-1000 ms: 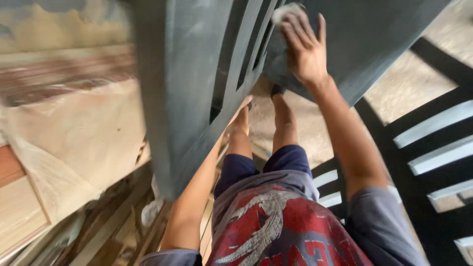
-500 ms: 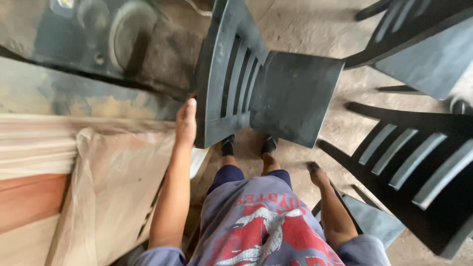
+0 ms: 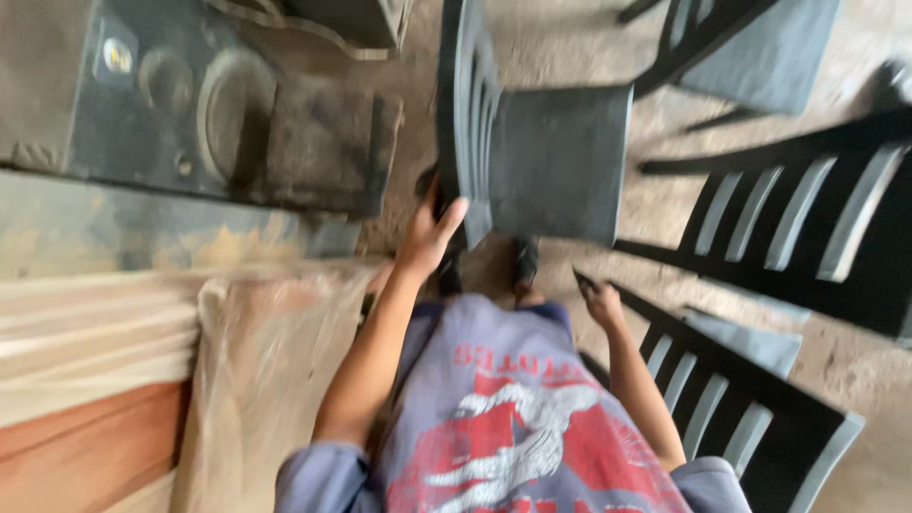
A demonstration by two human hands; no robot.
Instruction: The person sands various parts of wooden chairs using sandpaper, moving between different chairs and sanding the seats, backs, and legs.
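Since half a second ago the dark grey slatted plastic chair (image 3: 532,142) has swung nearer, its backrest now edge-on in front of the person. It stands on the dusty concrete floor (image 3: 608,275), with a black speaker cabinet (image 3: 218,114) close on its left and more dark slatted chairs (image 3: 788,228) crowding the right, so only a narrow lane remains. A firmer two-handed hold would probably steady it. The left hand (image 3: 429,233) is wrapped around the backrest edge; the right hand (image 3: 601,304) hangs loose, holding nothing.
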